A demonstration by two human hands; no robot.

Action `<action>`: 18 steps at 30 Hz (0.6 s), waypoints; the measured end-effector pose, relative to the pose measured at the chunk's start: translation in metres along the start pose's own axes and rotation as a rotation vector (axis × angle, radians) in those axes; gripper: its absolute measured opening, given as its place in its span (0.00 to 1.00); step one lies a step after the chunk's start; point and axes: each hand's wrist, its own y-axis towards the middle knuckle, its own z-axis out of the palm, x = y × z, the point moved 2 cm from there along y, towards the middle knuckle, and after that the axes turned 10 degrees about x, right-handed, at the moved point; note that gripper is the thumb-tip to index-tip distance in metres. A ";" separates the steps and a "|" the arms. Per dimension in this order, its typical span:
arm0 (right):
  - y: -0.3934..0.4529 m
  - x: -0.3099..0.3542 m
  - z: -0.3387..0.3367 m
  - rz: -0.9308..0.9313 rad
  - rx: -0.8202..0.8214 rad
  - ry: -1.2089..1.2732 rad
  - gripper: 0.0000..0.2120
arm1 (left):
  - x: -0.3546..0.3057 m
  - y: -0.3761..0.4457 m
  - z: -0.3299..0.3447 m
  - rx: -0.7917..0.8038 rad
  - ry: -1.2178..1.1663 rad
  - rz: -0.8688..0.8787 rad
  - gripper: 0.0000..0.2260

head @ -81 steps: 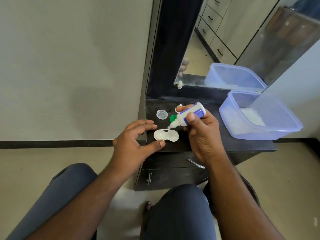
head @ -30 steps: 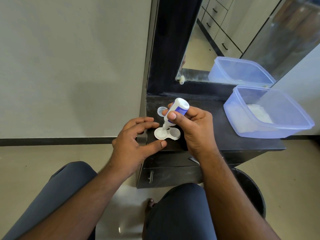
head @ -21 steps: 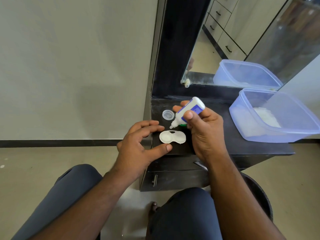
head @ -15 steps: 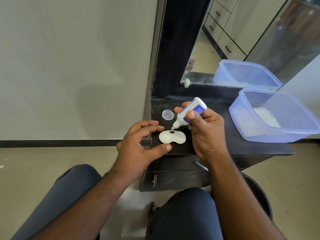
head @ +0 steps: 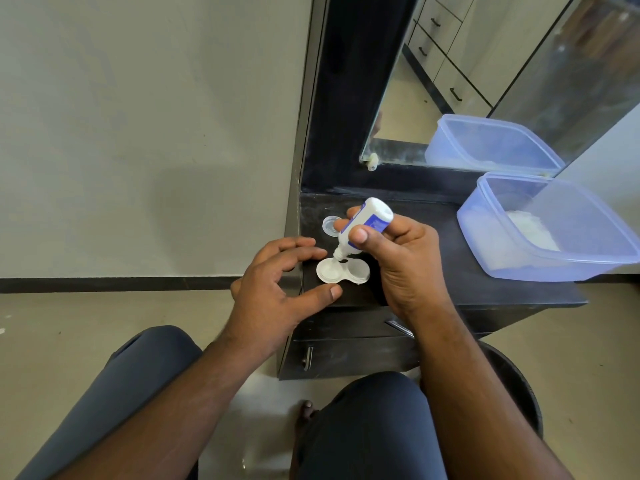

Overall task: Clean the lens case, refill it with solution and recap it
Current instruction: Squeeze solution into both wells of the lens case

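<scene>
A white two-well lens case (head: 343, 270) lies open near the front left corner of the black dresser top (head: 450, 285). My right hand (head: 398, 261) grips a small white bottle with a blue label (head: 363, 225), tipped steeply nozzle-down over the case's left well. My left hand (head: 277, 289) rests at the dresser's left edge, fingers spread and loosely bent; thumb and forefinger tips lie just beside the case. It holds nothing. A clear round cap (head: 331, 225) lies behind the case, partly hidden by my fingers.
A translucent blue plastic tub (head: 554, 258) holding something white stands at the right of the dresser top. A mirror (head: 485, 81) rises behind it. Drawers with metal handles (head: 306, 358) face my knees, and a dark bin (head: 516, 393) sits on the floor at right.
My right hand has tipped the bottle steeper and lowered its nozzle from above the case down to the left well. My left hand has stayed beside the case.
</scene>
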 end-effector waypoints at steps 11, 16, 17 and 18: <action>0.001 -0.001 -0.001 -0.011 -0.006 -0.023 0.09 | 0.000 -0.001 0.000 -0.002 0.007 -0.010 0.23; 0.002 -0.002 -0.008 -0.046 -0.040 0.115 0.19 | -0.001 -0.001 -0.001 -0.005 -0.001 -0.016 0.22; 0.002 -0.002 -0.010 -0.049 -0.055 0.140 0.21 | -0.001 -0.001 0.000 -0.005 -0.004 -0.017 0.22; 0.002 -0.003 -0.011 -0.050 -0.066 0.157 0.22 | -0.001 -0.001 0.000 -0.004 -0.005 -0.019 0.22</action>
